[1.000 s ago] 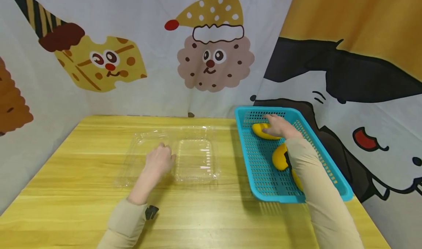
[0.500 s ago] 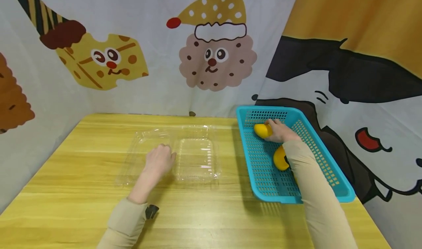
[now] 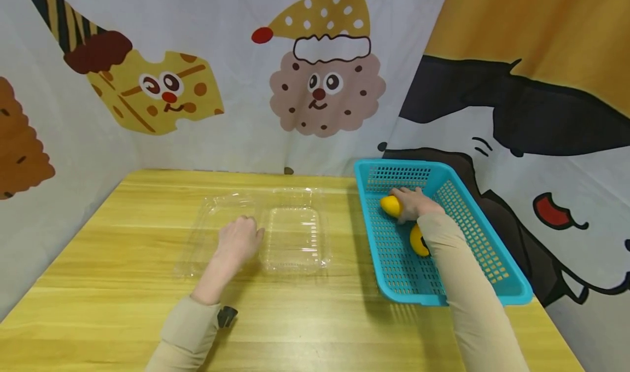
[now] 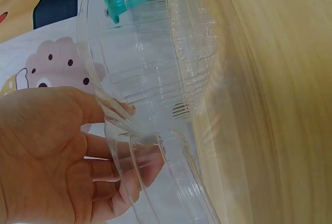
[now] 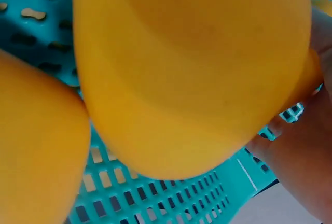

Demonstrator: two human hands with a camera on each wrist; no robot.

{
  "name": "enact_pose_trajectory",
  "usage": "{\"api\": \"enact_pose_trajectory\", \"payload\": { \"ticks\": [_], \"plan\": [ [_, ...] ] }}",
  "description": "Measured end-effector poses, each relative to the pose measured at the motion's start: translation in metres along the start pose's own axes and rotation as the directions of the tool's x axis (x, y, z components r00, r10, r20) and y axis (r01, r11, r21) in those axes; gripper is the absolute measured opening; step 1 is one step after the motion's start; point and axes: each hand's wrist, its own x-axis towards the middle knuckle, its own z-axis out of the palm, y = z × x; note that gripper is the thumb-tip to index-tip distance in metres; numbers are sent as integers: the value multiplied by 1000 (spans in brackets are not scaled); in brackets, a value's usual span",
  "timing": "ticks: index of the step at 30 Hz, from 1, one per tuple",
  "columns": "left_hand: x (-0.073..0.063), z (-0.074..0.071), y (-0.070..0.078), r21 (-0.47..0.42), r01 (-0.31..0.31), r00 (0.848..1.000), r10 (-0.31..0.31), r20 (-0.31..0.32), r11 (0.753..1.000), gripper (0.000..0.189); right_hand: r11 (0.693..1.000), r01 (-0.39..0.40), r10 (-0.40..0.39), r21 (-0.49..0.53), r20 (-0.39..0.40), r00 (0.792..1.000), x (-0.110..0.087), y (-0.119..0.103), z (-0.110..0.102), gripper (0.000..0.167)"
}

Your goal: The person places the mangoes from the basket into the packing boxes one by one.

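Observation:
My left hand (image 3: 239, 240) holds a clear plastic clamshell box (image 3: 293, 235), which lies unfolded on the table. In the left wrist view, thumb and fingers (image 4: 132, 180) curl round the box near its fold. Inside the blue basket, my right hand (image 3: 415, 203) grips a yellow mango (image 3: 391, 205), covering its right part. Another mango (image 3: 418, 242) lies just nearer, partly behind the right wrist. In the right wrist view, a large mango (image 5: 192, 79) fills the middle, with one more mango (image 5: 36, 146) at the left; the right hand (image 5: 303, 146) shows at the edge.
The blue perforated basket (image 3: 370, 240) stands at the right of the wooden table (image 3: 295, 328). A printed cloth (image 3: 221, 153) hangs behind the table's far edge. The box lies left of the basket.
From hovering over the far mango, my right hand has lowered and taken hold of it. Hand and mango have shifted slightly nearer in the basket. The left hand stays on the box.

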Motion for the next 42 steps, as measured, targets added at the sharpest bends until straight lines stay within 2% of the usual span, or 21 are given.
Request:
{"api": "enact_pose_trajectory", "payload": {
  "ticks": [7, 12, 15, 23, 31, 37, 42],
  "plan": [
    [0, 0, 0, 3, -4, 1000, 3, 11, 1000, 33, 1000, 27, -27, 6, 7, 1000, 0, 6, 1, 75],
    [0, -1, 0, 6, -3, 1000, 3, 18, 1000, 33, 999, 9, -10, 46, 36, 999, 0, 7, 0, 82],
    [0, -1, 0, 10, -5, 1000, 5, 18, 1000, 33, 998, 6, -7, 55, 26, 1000, -1, 5, -3, 86],
    [1, 0, -1, 7, 1, 1000, -1, 21, 1000, 32, 998, 53, -49, 30, -115, 992, -6, -5, -23, 83],
    [0, -1, -1, 10, 4, 1000, -4, 20, 1000, 32, 998, 60, -58, 3, -241, 969, -21, -25, -54, 79],
    [0, 0, -1, 16, 2, 1000, -2, 13, 1000, 31, 994, 104, -110, -34, -337, 935, -32, -54, -71, 74],
    [0, 0, -1, 17, 3, 1000, -3, 15, 1000, 30, 990, 128, -141, -60, -353, 925, -37, -83, -82, 73]
  ]
}}
